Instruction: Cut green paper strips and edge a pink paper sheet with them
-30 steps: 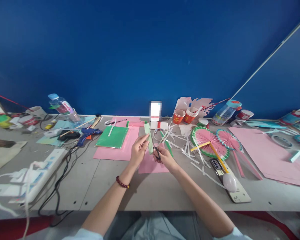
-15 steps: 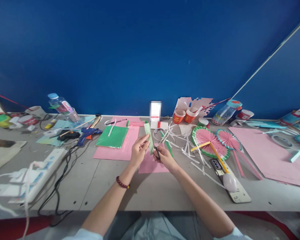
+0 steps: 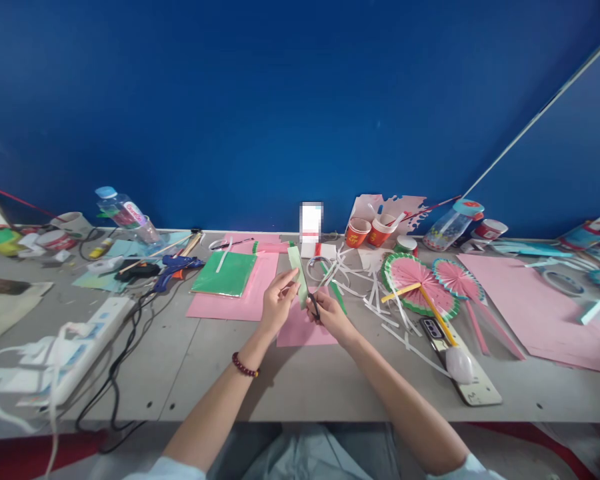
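Observation:
My left hand (image 3: 276, 305) pinches a narrow pale green paper strip (image 3: 297, 268) and holds it upright over the table. My right hand (image 3: 331, 315) is closed on small black-handled scissors (image 3: 313, 304), whose blades meet the strip's lower right edge. Both hands hover above a small pink sheet (image 3: 303, 329). A bead bracelet is on my left wrist.
Green paper on a large pink sheet (image 3: 230, 283) lies to the left, with a blue glue gun (image 3: 173, 270), cables and a power strip (image 3: 87, 337). White paper strips, two watermelon paper fans (image 3: 415, 280), a phone (image 3: 460, 367), cups (image 3: 367, 232) and another pink sheet (image 3: 540, 310) lie to the right.
The scissors have crept slightly up along the green strip. Otherwise both hands stay where they were.

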`<state>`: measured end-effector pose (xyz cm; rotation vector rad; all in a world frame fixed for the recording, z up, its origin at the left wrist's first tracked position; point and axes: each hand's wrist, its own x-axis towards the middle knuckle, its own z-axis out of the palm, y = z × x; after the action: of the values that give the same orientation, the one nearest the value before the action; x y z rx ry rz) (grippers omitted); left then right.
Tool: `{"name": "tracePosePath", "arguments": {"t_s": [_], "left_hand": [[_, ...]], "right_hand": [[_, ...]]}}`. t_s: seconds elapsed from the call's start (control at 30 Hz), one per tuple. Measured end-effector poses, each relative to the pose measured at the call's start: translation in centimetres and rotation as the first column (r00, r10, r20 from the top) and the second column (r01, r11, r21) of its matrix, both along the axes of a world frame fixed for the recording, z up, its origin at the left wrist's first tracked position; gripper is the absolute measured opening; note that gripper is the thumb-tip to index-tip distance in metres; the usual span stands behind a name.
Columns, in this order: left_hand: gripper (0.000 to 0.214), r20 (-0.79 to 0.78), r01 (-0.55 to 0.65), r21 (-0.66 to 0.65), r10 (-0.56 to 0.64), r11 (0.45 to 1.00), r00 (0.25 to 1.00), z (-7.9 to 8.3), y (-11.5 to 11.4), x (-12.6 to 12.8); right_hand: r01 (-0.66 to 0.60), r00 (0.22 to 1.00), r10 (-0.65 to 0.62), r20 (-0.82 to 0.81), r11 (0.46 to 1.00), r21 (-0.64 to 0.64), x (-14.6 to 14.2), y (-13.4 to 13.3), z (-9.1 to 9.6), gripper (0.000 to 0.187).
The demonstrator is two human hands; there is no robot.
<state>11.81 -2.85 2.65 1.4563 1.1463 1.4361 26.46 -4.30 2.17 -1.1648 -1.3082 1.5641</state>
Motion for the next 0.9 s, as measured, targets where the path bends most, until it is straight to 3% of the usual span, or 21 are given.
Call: {"name": "tracePosePath", "arguments": {"t_s": [0.53,0.9], "left_hand": [[0.037,-0.003,-0.004,-0.015,0.004,1.000,1.000,0.17,-0.11,0.07],[0.037,-0.018,0.044,-0.017,-0.044,0.999,0.999,0.02,0.02,-0.04]], "right_hand": [[0.020,1.000,-0.020,-0.016,1.000,0.021,0.01,0.19,-0.68,0.040],[0.051,0.998,-0.052,-0.034,0.998,-0.028,0.05,0.10,0.13,0.045]]}}
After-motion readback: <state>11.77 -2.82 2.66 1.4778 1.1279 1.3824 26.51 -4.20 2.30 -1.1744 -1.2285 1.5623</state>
